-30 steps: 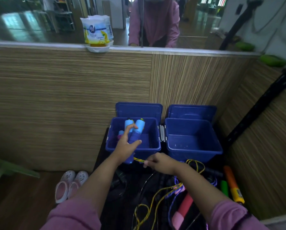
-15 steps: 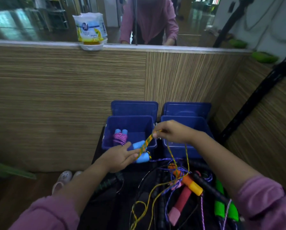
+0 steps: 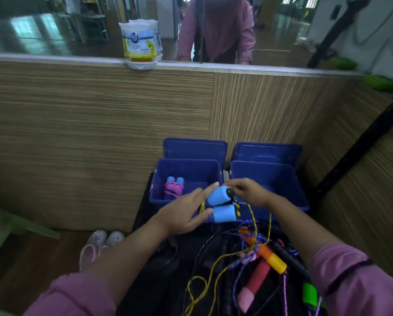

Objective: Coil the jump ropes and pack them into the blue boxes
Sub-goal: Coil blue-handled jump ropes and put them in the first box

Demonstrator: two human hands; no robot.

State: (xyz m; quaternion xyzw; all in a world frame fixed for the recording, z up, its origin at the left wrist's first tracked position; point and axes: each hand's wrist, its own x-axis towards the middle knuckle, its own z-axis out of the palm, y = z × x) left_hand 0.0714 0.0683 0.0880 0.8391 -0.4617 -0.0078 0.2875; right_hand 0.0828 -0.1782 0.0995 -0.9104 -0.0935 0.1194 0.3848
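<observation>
Standing against the wood-grain wall, two blue boxes sit side by side with lids propped behind: the left blue box holds a coiled pink rope with blue handles, the right blue box shows nothing inside. In front of the left box, the left hand, fingers nearly straight, steadies two stacked blue foam handles. The right hand pinches the yellow-and-blue cord at the handle tops. Nearer the person than the boxes lies a tangle of ropes with an orange handle.
</observation>
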